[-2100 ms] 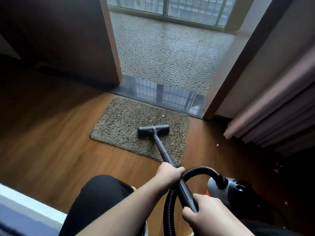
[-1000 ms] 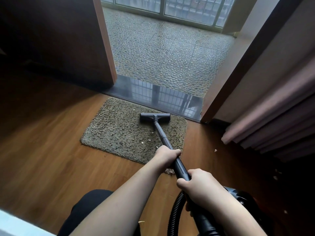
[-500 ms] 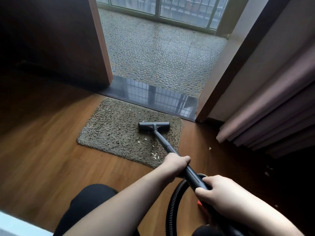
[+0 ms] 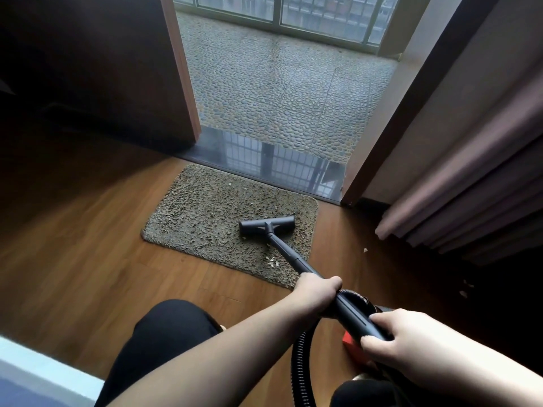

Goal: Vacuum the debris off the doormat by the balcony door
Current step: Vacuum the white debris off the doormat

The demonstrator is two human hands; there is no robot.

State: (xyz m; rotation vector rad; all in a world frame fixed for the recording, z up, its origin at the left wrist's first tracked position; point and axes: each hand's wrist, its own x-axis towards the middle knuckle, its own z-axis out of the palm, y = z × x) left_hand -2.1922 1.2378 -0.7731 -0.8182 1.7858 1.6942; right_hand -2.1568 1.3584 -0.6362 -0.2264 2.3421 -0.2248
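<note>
Both hands grip the wand point(image 4: 289, 254), left hand point(image 4: 316, 292) nearer the nozzle point(image 4: 266, 226), right hand point(image 4: 395, 337) at the hose end; wand runs forward-left to nozzle on doormat point(image 4: 205, 218), right half; debris point(image 4: 272, 261) just behind nozzle, left of wand.

The floor point(image 4: 88, 245) was of brown wooden planks. An open doorway led to a balcony floor point(image 4: 279, 83) laid with pebble tiles, and a dark glossy threshold point(image 4: 264, 163) reflected the window bars point(image 4: 293, 13). Daylight came from there. Pinkish curtains point(image 4: 470, 201) hung at the right, beside a plain wall point(image 4: 455, 98).
</note>
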